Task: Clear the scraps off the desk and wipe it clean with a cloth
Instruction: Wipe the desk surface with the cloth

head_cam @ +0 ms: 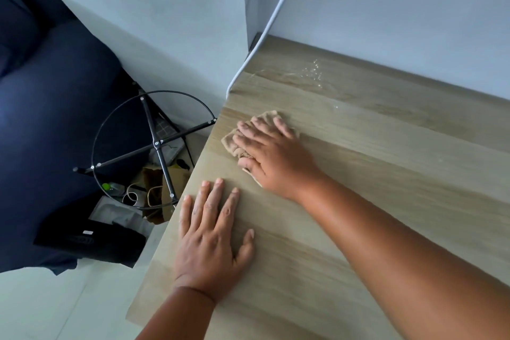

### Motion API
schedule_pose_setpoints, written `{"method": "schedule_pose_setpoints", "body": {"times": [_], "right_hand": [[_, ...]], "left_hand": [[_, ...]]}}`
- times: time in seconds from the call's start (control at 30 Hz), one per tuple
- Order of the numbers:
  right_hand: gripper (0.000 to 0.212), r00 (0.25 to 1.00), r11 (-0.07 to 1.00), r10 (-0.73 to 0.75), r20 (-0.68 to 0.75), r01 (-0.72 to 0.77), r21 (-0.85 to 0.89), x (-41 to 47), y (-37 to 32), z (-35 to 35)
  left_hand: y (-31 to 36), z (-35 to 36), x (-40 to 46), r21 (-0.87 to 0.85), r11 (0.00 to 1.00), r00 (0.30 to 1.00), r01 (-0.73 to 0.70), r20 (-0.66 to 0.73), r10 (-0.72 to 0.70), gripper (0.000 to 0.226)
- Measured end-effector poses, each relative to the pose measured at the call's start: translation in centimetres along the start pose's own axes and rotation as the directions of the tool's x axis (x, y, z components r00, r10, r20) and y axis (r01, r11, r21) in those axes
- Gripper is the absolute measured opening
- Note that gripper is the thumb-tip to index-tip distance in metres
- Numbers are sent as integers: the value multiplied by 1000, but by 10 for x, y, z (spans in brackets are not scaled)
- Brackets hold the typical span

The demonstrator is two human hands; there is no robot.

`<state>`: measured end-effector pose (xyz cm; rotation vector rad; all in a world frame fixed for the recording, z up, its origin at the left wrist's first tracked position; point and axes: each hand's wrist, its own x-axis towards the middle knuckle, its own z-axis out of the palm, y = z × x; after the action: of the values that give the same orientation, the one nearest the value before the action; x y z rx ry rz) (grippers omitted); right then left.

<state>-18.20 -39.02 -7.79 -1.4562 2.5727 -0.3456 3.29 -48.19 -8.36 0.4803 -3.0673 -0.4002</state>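
Pressing down flat, the right hand (271, 159) is pinning a beige cloth (234, 143) to the wooden worktop (386, 174) near its left edge, fingers spread over the fabric rather than clenched around it. The left hand (212, 234) is lying palm-down just beside it, grip released, holding nothing. Small pale specks (314, 70) are sitting near the back wall, well apart from the cloth. A white cable (271, 19) is trailing down past the worktop's far corner.
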Motion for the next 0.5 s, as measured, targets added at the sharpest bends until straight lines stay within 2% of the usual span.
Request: {"method": "schedule_pose_setpoints", "body": {"times": [0.1,0.3,0.4,0.5], "right_hand": [[54,980,980,197,-33,-198,-26,0,31,-12],[53,858,863,504,-100,-505,15,90,43,-20],[51,843,846,533,-81,-532,35,129,45,-24],[48,885,887,461,-64,-461,21,127,37,-23]], "left_hand": [[0,-1,0,-8,1000,1000,-7,-3,7,75],[2,-2,0,-6,1000,1000,-7,-1,7,77],[1,-3,1,-1,1000,1000,-10,3,10,77],[1,-3,-1,1,1000,1000,-11,11,11,76]]}}
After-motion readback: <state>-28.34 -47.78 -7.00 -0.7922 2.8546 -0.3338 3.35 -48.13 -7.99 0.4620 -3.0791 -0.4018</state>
